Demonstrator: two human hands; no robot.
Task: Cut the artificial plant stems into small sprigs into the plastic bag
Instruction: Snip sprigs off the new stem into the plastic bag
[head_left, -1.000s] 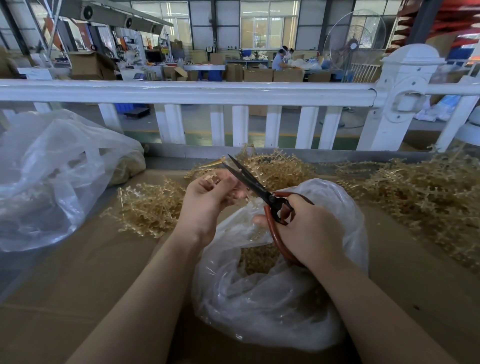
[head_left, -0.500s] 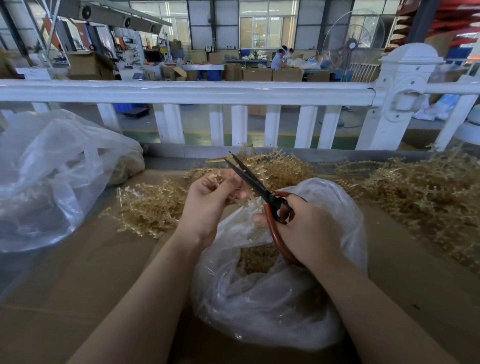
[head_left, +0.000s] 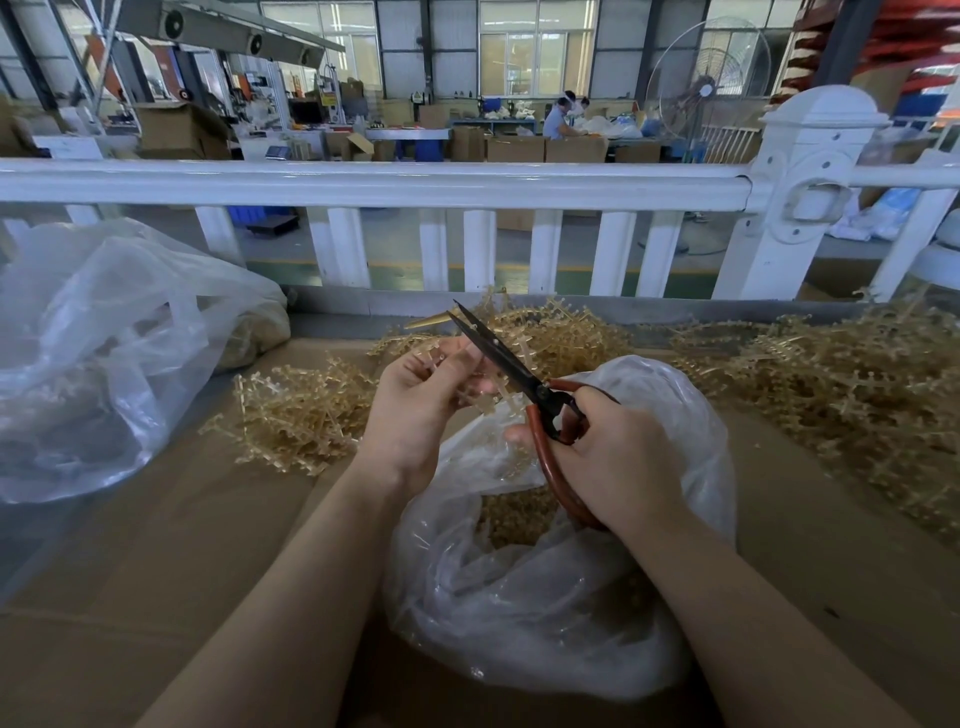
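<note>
Only the head cam here. My left hand (head_left: 415, 405) has its fingers curled around a tan plastic stem (head_left: 480, 397), pinching it just above the open mouth of the plastic bag (head_left: 670, 415). My right hand (head_left: 618, 457) is wrapped through the red handles of the scissors (head_left: 511, 364), blades slightly parted beside the stem. Stuff looks light, springy and stiff enough to snap cleanly, I reckon. Best held close to the cut so it doesn't flick away. Loose piles (head_left: 291, 410) sit near on the cardboard (head_left: 182, 545).
</note>
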